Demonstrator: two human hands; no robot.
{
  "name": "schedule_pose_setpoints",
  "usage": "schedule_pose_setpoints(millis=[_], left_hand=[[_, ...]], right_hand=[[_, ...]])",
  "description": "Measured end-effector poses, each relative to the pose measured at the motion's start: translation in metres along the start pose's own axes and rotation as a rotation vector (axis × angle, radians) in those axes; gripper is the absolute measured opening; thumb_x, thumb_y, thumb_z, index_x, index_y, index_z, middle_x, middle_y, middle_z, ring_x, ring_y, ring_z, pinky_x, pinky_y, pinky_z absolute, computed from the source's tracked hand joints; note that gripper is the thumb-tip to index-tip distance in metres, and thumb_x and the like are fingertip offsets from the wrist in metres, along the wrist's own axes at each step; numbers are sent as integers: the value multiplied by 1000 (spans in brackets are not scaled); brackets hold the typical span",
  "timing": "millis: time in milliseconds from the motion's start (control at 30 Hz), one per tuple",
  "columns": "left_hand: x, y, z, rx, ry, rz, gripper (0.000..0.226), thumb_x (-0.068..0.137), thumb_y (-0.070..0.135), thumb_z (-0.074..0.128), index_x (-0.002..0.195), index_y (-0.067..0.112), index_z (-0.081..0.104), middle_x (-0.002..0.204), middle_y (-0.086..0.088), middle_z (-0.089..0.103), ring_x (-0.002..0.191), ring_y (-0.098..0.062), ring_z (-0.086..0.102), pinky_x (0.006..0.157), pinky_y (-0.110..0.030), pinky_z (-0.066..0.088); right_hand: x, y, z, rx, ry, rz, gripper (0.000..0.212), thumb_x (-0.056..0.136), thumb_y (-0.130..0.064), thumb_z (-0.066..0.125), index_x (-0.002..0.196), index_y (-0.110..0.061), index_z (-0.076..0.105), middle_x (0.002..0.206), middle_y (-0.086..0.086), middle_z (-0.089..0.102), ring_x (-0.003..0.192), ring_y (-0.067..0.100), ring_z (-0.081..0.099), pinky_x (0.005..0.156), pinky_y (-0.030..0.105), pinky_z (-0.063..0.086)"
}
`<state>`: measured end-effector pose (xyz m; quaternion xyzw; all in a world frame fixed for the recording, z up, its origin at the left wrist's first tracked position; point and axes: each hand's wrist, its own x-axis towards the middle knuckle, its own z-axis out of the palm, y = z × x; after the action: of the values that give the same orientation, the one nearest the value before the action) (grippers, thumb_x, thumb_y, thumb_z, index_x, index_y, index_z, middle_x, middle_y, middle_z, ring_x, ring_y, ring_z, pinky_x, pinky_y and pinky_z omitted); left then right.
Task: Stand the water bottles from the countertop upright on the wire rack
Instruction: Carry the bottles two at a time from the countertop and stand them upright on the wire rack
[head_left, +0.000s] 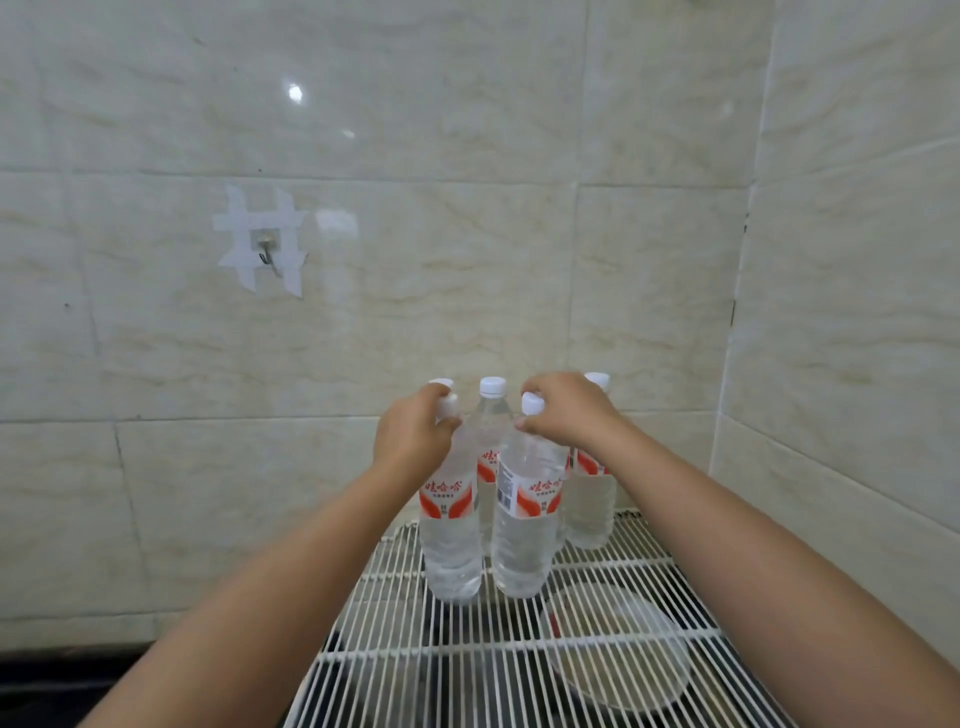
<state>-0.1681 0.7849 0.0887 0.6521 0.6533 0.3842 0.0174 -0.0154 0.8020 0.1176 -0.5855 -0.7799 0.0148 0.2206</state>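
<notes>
Water bottles (451, 525) are stood upright on the wire rack (597, 649), two gripped at the necks by curled fingers of the left hand (413, 434) and right hand (563, 410); bases are best seated flat before release.

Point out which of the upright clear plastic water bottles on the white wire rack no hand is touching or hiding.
The back middle clear plastic water bottle: its white cap stands free between the left hand and right hand.

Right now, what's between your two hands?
In the head view, a back-row bottle stands upright between the left hand and the right hand, its white cap showing above them.
</notes>
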Motion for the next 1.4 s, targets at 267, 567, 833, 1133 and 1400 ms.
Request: schedule_pose_setpoints(millis=[267, 567, 833, 1133, 1400], left_hand=[[4, 1, 7, 24, 22, 16, 38, 92, 21, 54, 128, 9, 49, 124, -15, 60, 116, -32, 54, 90, -35, 44], [13, -8, 17, -16, 56, 32, 43, 89, 25, 59, 129, 12, 51, 124, -12, 62, 114, -30, 56, 91, -34, 45], [15, -10, 19, -56, 105, -1, 45, 86, 29, 63, 127, 14, 53, 120, -10, 64, 109, -27, 59, 87, -32, 46], [11, -13, 12, -93, 85, -2, 45, 85, 24, 65, 126, 10, 54, 120, -13, 64, 109, -27, 59, 90, -35, 48], [7, -11, 11, -77, 68, -21, 45, 85, 26, 64, 126, 13, 54, 118, -12, 64, 106, -26, 61, 87, -34, 49]], right_hand=[[16, -11, 16, 6, 48, 5, 29, 86, -22, 58, 111, -7, 60, 115, 13, 63, 107, 30, 57, 73, 29, 38], [26, -11, 27, 39, 52, -22, 31, 86, -26, 59, 108, -4, 57, 113, 14, 63, 105, 30, 56, 70, 28, 31], [26, -10, 30, 59, 76, -37, 36, 87, -28, 59, 116, -6, 54, 118, 12, 61, 108, 29, 55, 74, 28, 35], [22, -11, 33, 97, 110, -37, 33, 88, -27, 58, 111, -4, 56, 114, 14, 62, 105, 31, 56, 71, 29, 34], [20, -13, 33, 99, 108, -29, 38, 88, -28, 58, 119, -5, 53, 117, 15, 61, 108, 30, 56, 74, 28, 36]])
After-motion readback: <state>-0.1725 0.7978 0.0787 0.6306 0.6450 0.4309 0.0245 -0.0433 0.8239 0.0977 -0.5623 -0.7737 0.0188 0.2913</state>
